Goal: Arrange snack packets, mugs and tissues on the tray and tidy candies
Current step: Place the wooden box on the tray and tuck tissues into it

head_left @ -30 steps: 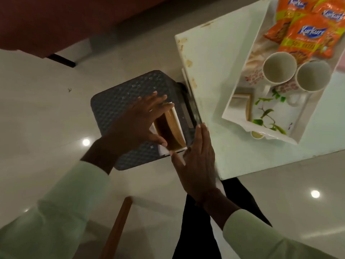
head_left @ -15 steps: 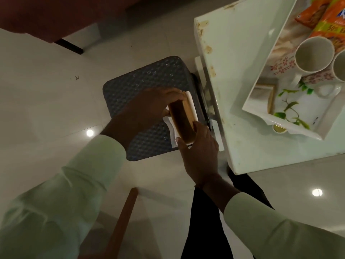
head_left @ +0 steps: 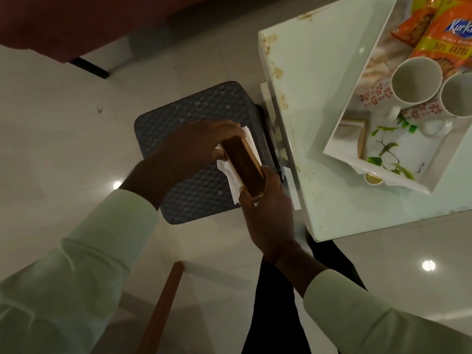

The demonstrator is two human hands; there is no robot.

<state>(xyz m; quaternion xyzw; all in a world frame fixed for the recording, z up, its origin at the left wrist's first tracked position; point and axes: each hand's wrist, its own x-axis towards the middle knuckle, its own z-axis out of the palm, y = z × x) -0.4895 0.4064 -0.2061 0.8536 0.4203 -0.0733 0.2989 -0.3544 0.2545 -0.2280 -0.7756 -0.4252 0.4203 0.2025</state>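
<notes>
A brown wooden tissue holder (head_left: 242, 167) with white tissues (head_left: 231, 177) sticking out sits between both hands, above a grey woven stool (head_left: 194, 116). My left hand (head_left: 196, 146) grips its far end and my right hand (head_left: 268, 208) grips its near end. To the right, a white floral tray (head_left: 398, 159) lies on the white table (head_left: 314, 103). It carries two white mugs (head_left: 416, 80) (head_left: 457, 95), orange snack packets (head_left: 444, 29) and a second small wooden holder (head_left: 352, 134).
A small gold-topped object (head_left: 373, 178) peeks out under the tray's near edge. A wooden bar (head_left: 163, 305) slants across the glossy floor below my hands. Dark red furniture (head_left: 76, 24) fills the top left.
Both hands have closed on the tissue holder; it now lies turned more on its side, with the tissues pressed against it. The view shifted left, cutting off part of the tray.
</notes>
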